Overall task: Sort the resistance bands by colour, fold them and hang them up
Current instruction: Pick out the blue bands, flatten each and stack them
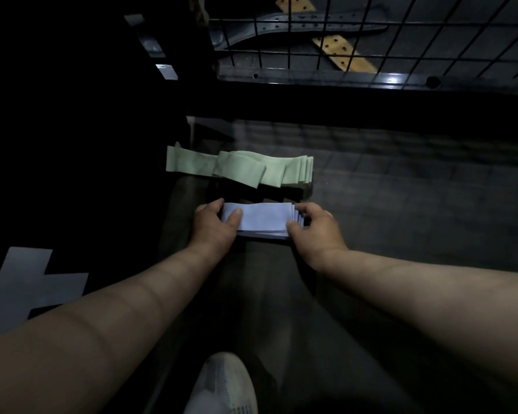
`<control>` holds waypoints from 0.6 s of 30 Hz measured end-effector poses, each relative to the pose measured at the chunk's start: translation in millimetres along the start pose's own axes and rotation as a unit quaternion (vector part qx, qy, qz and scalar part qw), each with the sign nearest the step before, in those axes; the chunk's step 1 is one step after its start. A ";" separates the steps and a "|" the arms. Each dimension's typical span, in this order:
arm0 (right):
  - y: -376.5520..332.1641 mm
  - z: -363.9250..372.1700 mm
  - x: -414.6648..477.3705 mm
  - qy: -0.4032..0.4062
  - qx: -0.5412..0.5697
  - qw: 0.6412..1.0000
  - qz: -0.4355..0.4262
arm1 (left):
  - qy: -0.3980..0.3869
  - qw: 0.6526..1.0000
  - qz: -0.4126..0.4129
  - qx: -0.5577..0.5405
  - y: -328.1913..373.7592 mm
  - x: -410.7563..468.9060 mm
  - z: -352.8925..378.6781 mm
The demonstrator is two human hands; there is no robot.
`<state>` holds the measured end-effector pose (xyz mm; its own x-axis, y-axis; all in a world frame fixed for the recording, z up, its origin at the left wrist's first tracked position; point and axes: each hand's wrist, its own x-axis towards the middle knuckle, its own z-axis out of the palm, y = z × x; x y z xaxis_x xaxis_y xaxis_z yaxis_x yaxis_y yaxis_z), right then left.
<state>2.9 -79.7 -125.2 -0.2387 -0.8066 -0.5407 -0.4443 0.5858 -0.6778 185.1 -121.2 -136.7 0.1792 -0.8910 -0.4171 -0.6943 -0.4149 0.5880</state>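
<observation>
My left hand (214, 222) and right hand (314, 224) grip the folded blue bands (260, 219) mid-frame. Loosen either end and I think the layers fan apart.

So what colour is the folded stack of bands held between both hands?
Pale blue-lavender, plain with no pattern; the folded stack shows best in the head view.

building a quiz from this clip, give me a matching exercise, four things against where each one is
1 green bands
2 blue folded stack
3 loose pale bands
4 white shoe

a bottom edge, centre
b gripped between left hand and right hand
c lower left
d just beyond the hands

Pairs: 1-d, 2-b, 3-c, 4-a
</observation>
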 end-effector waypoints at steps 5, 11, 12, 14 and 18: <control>0.9 2.4 -3.4 0.002 0.033 0.999 0.010 | -0.014 1.000 -0.006 -0.027 -2.8 2.0 -0.8; 1.5 0.6 -3.6 -0.007 0.067 0.998 -0.003 | -0.032 0.998 -0.015 -0.047 0.6 0.6 -2.1; 0.9 -1.0 -4.2 -0.012 0.054 0.998 -0.017 | -0.033 0.999 0.001 -0.029 1.1 -2.8 -1.6; 0.5 -3.5 -5.8 -0.028 0.015 0.999 -0.042 | -0.024 0.996 0.075 0.031 -0.5 -14.4 -1.3; 3.5 -6.5 -7.0 -0.039 -0.013 0.997 -0.060 | 0.022 0.921 0.302 0.246 -9.1 -24.6 -3.0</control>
<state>-2.6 -72.5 -120.5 -0.1142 -0.8616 -0.4946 -0.4888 0.4822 -0.7270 189.1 -96.0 -129.7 -0.3229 -0.9429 -0.0820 -0.9061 0.2829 0.3146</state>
